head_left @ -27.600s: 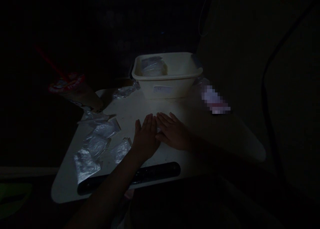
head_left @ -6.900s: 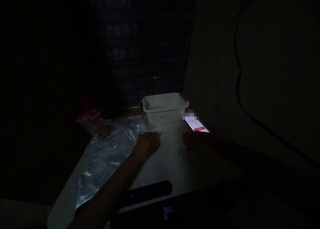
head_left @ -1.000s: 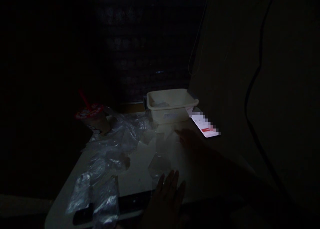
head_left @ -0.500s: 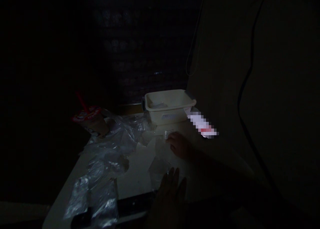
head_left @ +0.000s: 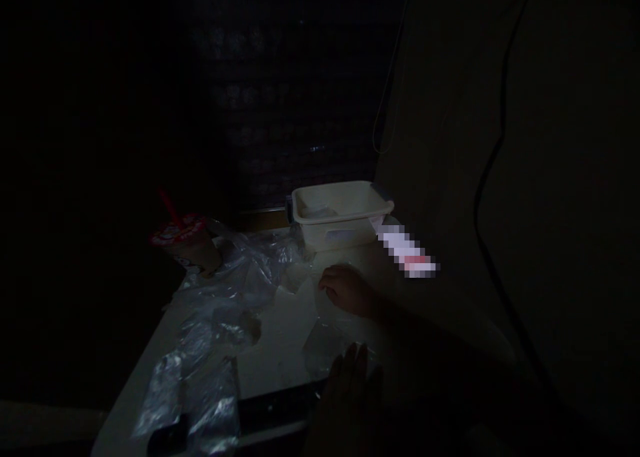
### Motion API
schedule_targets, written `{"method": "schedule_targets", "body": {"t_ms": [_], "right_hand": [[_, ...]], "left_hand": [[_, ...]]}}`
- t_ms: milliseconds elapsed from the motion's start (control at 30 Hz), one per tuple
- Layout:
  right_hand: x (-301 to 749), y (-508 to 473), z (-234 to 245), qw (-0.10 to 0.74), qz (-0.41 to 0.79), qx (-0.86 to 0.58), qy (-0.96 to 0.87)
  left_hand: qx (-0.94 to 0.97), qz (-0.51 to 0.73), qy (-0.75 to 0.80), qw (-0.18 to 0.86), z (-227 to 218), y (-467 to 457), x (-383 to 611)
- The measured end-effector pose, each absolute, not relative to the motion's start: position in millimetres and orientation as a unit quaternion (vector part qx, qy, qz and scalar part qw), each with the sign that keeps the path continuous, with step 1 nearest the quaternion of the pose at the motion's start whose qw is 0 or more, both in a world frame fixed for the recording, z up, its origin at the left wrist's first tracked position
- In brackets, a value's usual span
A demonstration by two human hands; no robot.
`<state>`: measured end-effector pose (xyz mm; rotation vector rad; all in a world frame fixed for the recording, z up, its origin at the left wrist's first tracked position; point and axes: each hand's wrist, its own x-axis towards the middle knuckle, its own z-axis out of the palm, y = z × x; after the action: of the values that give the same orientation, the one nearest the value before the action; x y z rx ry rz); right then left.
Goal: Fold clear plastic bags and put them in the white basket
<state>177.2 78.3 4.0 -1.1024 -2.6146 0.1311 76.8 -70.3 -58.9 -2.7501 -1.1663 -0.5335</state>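
Observation:
The scene is very dark. My left hand (head_left: 347,390) lies at the bottom with fingers stretched out and a little apart, its fingertips at the near edge of a clear plastic bag (head_left: 323,342) on the white table. Farther up, my right hand (head_left: 350,290) reaches in from the right, its fingers curled down and closed over the far part of the clear plastic. Whatever lies under those fingers is hidden. Just beyond the right hand stands a cream plastic bin (head_left: 330,234) with grey handles and something pale inside.
Crumpled clear plastic bags (head_left: 215,337) cover the table's left side. A cup with a red lid and straw (head_left: 187,247) stands at the back left. A long dark object (head_left: 275,407) lies along the near edge. A blurred pink-white item (head_left: 405,247) is right of the bin. A cable (head_left: 503,130) hangs at right.
My right hand has shifted slightly left, covering a small clear ridged patch that showed at its fingertips. My left hand stays low, fingers still stretched. The view has moved slightly.

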Motion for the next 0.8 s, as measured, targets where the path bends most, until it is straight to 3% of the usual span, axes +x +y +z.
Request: {"method": "schedule_targets", "body": {"t_ms": [267,500,800], "right_hand": [[203,102,17,0.215,0.061,-0.484,-0.846],[239,82,12,0.144,0.128,-0.506,-0.841],[267,108,14,0.18,0.072,-0.58,-0.791]], "left_hand": [[-0.916,-0.161,-0.357,0.088,-25,-67,72],[-0.924,-0.147,-0.343,0.09,-24,-63,69],[-0.928,-0.123,-0.339,0.094,-18,-64,67]]}}
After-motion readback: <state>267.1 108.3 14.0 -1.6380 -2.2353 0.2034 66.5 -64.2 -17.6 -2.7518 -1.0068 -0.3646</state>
